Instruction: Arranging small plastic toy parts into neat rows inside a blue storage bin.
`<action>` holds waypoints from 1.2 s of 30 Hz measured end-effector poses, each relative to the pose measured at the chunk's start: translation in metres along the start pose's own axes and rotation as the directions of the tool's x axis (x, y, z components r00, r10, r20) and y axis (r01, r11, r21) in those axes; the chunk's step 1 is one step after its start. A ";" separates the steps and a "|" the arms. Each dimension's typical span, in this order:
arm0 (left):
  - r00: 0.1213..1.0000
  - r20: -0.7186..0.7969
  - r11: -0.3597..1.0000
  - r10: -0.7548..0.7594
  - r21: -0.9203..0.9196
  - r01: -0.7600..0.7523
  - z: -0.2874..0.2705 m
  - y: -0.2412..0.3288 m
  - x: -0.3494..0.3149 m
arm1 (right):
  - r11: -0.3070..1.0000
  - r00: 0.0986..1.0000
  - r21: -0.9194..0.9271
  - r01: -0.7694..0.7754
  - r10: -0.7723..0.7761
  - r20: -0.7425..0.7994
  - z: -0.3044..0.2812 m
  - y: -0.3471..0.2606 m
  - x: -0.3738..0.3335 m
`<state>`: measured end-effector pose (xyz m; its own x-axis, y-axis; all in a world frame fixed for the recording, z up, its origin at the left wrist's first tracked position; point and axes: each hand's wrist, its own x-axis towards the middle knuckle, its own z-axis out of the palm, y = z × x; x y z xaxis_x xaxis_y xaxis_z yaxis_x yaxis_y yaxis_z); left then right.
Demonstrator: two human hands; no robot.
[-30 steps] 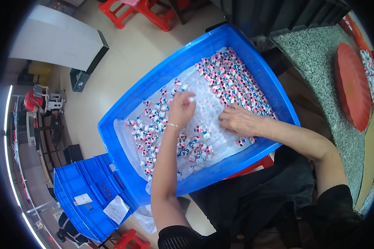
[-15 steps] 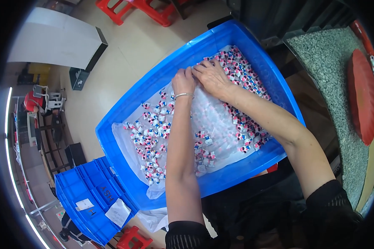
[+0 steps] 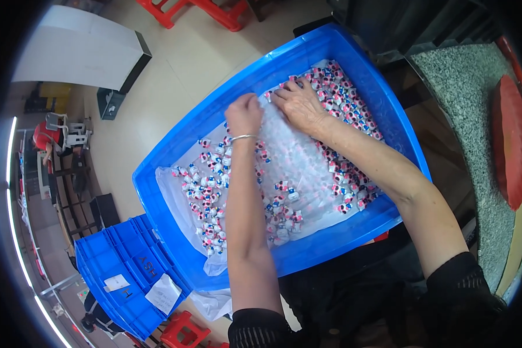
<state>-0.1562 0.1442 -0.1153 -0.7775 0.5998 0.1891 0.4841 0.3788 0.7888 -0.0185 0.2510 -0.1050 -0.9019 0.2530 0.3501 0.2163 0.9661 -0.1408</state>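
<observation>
A large blue plastic tub (image 3: 211, 103) holds many small figurines (image 3: 345, 119) in pink, white and blue with big dark eyes. A translucent white plastic sheet (image 3: 298, 153) covers a middle layer, and more figurines (image 3: 214, 168) lie loose at its left. My left hand (image 3: 245, 115), with a bracelet at the wrist, hovers over the far left part of the sheet; motion blurs its curled fingers, and anything in them is hidden. My right hand (image 3: 298, 109) is beside it, its bent fingers closed among the figurines at the sheet's far edge; what they grip is hidden.
Blue crates (image 3: 124, 272) with papers on them stand left of the tub. A red stool (image 3: 182, 330) is at the lower left, and more red stools (image 3: 232, 17) stand beyond the tub. To the right, a speckled counter (image 3: 461, 104) bears a red fluted tray (image 3: 509, 145).
My left hand has moved left, away from my right hand, which stays near the sheet's far edge with its fingers shifted slightly. The view has shifted a little.
</observation>
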 end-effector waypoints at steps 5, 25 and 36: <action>0.982 -0.127 0.958 0.142 0.265 -0.104 -0.035 0.024 -0.022 | 0.999 1.000 0.036 0.022 -0.022 0.010 -0.002 0.015 -0.010; 0.949 0.237 0.937 -0.208 -0.230 0.263 0.014 0.040 -0.038 | 0.956 0.998 0.287 -0.059 0.055 0.020 -0.028 0.034 -0.038; 0.980 0.005 0.980 0.199 0.017 -0.199 0.035 0.033 -0.047 | 0.983 0.999 0.183 0.032 -0.026 -0.033 -0.016 0.020 -0.038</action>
<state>-0.0894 0.1534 -0.1190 -0.6633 0.6669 0.3396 0.6360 0.2633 0.7254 0.0260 0.2613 -0.1058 -0.8945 0.2288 0.3839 0.1153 0.9481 -0.2965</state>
